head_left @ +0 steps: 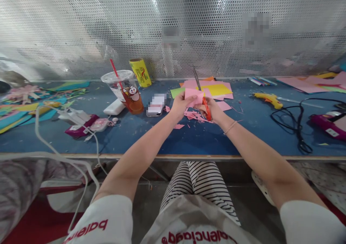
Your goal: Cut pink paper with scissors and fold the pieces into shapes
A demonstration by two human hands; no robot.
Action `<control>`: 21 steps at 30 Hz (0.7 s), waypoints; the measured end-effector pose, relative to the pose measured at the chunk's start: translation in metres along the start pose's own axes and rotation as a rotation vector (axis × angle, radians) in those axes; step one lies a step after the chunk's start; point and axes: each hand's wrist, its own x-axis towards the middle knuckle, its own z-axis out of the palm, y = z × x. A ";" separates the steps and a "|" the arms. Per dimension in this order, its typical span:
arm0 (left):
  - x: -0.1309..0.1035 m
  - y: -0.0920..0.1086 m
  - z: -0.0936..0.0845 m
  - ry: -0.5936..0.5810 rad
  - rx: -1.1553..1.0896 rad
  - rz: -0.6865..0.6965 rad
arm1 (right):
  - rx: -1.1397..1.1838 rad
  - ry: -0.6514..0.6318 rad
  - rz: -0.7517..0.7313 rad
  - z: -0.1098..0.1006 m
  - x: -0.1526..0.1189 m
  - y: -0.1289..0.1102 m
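Observation:
Pinched between the fingers of my left hand (pixel 183 104) is a small pink paper piece (pixel 193 96). My right hand (pixel 211 109) is closed on red-handled scissors (pixel 207 109), whose blades point away from me beside the paper's right edge. Pink paper scraps (pixel 197 115) lie on the blue table (pixel 167 139) under both hands. Just behind the hands are stacked sheets, with a yellow sheet (pixel 220 89) on top of pink, green and orange ones.
Left of my hands are a phone (pixel 156 105), a drink cup (pixel 129 98) with a straw, a yellow roll (pixel 141 72) and a purple power strip (pixel 81 127). At right lie a yellow glue gun (pixel 269 100) and black cable (pixel 299 128). A perforated metal screen (pixel 202 31) stands behind.

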 end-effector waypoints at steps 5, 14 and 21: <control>0.002 -0.001 -0.002 0.076 0.012 0.025 | 0.007 -0.023 0.029 -0.006 0.000 -0.003; 0.005 0.007 -0.007 0.168 -0.071 -0.042 | -0.303 0.162 -0.060 -0.034 0.018 0.004; 0.006 0.012 -0.010 0.187 -0.073 -0.050 | -0.730 0.030 -0.074 -0.079 0.010 -0.024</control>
